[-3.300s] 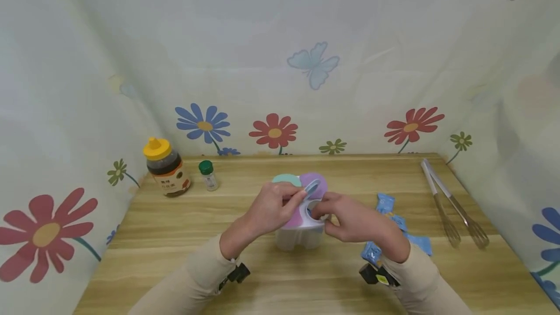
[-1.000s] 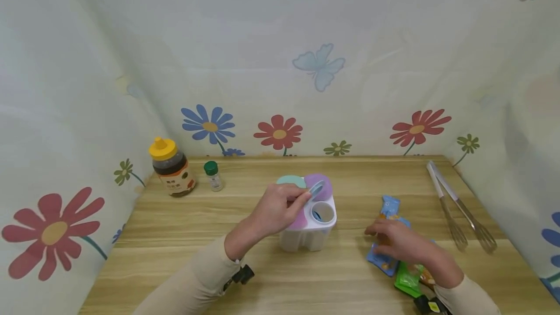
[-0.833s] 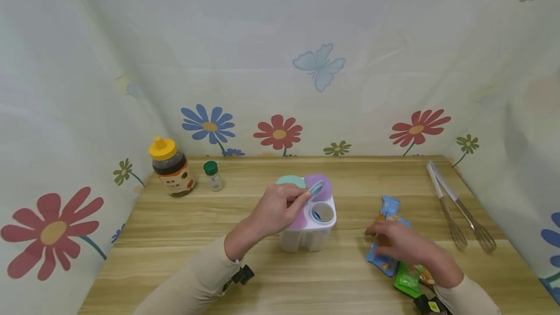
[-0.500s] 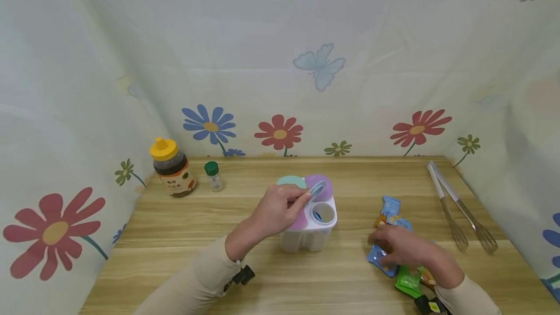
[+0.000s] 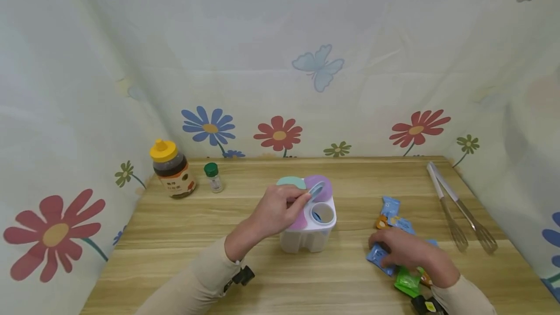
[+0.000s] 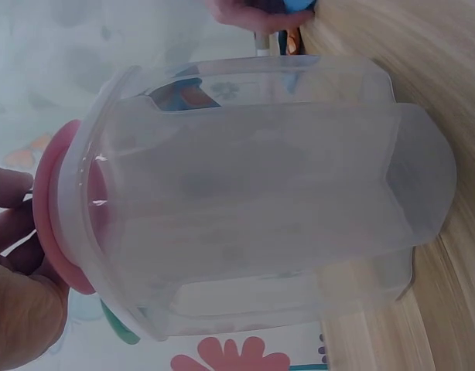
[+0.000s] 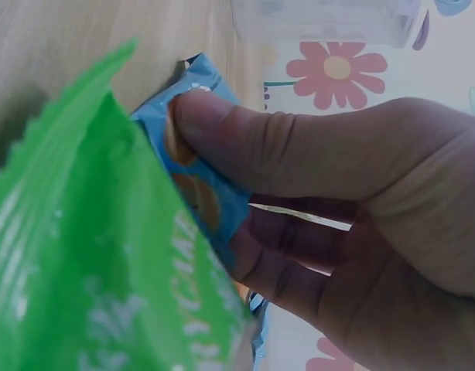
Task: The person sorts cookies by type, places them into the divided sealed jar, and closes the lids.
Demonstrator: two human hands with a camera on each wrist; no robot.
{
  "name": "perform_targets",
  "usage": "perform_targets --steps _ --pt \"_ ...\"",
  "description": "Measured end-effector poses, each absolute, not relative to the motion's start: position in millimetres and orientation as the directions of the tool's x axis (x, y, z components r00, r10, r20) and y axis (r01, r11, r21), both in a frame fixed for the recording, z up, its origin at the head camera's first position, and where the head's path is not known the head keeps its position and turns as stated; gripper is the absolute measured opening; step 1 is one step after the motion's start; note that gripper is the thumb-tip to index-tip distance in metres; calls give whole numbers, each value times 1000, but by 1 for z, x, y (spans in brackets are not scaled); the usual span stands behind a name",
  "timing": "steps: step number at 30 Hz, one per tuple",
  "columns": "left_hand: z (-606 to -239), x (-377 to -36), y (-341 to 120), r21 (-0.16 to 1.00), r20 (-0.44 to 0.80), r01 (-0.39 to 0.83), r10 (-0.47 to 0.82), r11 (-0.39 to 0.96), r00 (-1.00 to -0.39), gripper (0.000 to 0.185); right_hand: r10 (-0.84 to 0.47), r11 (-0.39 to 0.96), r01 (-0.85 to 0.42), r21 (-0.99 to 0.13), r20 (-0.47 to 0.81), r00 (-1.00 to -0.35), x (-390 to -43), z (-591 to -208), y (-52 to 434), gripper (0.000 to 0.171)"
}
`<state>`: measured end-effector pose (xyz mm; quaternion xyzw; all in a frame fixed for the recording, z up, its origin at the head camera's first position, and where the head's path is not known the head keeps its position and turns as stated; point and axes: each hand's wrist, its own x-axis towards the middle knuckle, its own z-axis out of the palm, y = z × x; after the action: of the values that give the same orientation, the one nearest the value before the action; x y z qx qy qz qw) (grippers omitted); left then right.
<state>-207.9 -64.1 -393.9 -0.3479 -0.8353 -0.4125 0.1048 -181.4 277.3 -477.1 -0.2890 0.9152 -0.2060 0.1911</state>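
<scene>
My left hand (image 5: 276,209) pinches a small light-blue flip lid (image 5: 317,190), holding it up from a clear container (image 5: 302,242) with a white top. Below that lid is a round opening (image 5: 323,213) with something blue inside. Teal, purple and pink lids cover the other parts of the top; the pink lid (image 6: 55,205) shows beside my left fingers in the left wrist view. My right hand (image 5: 404,248) is at the right, with thumb and fingers gripping a blue candy packet (image 7: 193,147) printed with orange shapes. A green candy packet (image 7: 106,255) lies close beside it.
More blue packets (image 5: 391,206) lie just beyond my right hand. Metal tongs (image 5: 455,203) rest at the table's right side. A dark jar with a yellow cap (image 5: 172,174) and a green-capped shaker (image 5: 213,178) stand at the back left.
My right hand has left the container's opening and moved right to the packets, where its fingers have come around a blue one. My left hand stays on the raised lid.
</scene>
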Motion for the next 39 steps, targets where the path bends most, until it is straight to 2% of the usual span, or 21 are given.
perform_targets --steps 5,18,25,33,36,39 --pt "-393 -208 -64 619 455 664 496 420 -739 21 -589 756 -424 -499 -234 -774 -181 -479 278 28" --pt "-395 -207 -64 620 464 667 493 412 -736 20 -583 751 -438 -494 -186 -791 -180 -479 277 26" --pt "-395 -208 -64 616 474 676 495 405 -728 18 -617 705 -524 -478 -49 -785 -181 -482 275 20" --pt "-395 -207 -65 620 466 668 492 411 -735 18 -676 637 -641 -429 88 -731 -184 -485 277 17" --pt "-395 -208 -65 619 467 670 494 410 -733 17 -682 624 -654 -428 112 -723 -184 -484 276 17" --pt "-395 -208 -65 616 473 674 493 407 -730 16 -664 616 -624 -481 110 -740 -185 -482 275 19"
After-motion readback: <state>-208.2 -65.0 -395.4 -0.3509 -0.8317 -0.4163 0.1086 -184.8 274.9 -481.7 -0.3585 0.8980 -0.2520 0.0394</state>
